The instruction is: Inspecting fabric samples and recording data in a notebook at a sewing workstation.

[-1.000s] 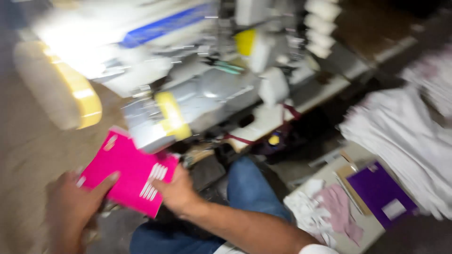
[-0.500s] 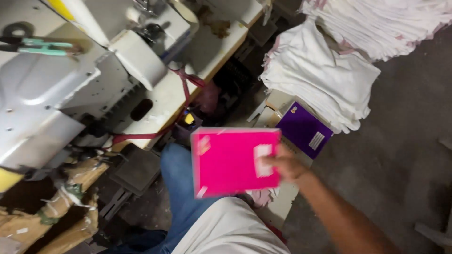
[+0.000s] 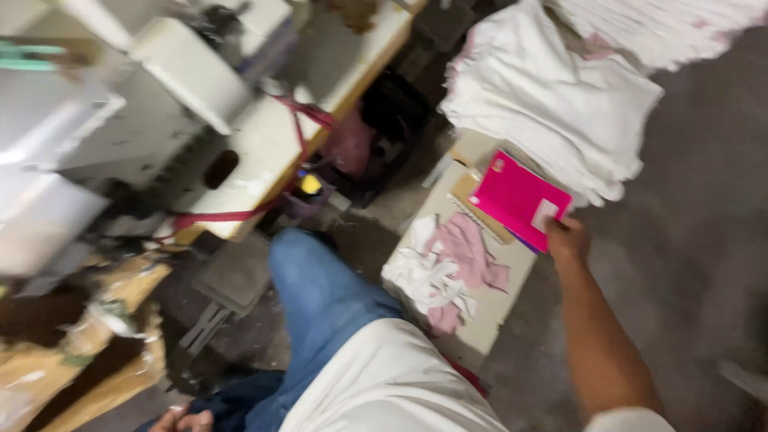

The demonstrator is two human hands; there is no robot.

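- Right now my right hand (image 3: 566,238) is stretched out ahead of me, fingers pinched on the near corner of a bright pink notebook (image 3: 516,198).
- That notebook lies tilted over a low pale surface (image 3: 488,320), resting on a brown card (image 3: 472,204) just beyond my fingertips; I cannot tell whether it lies flat on the stack.
- Pink and white fabric scraps (image 3: 444,268) lie on the same surface, just to the left of my right hand.
- Beyond that hand sits a stack of folded white cloth (image 3: 552,104).
- My left hand (image 3: 182,418) shows only at the bottom edge, low beside my blue-jeaned leg (image 3: 320,296); whether it grips anything I cannot tell.
- Well to the left of my right hand stands a sewing machine (image 3: 120,120), blurred.
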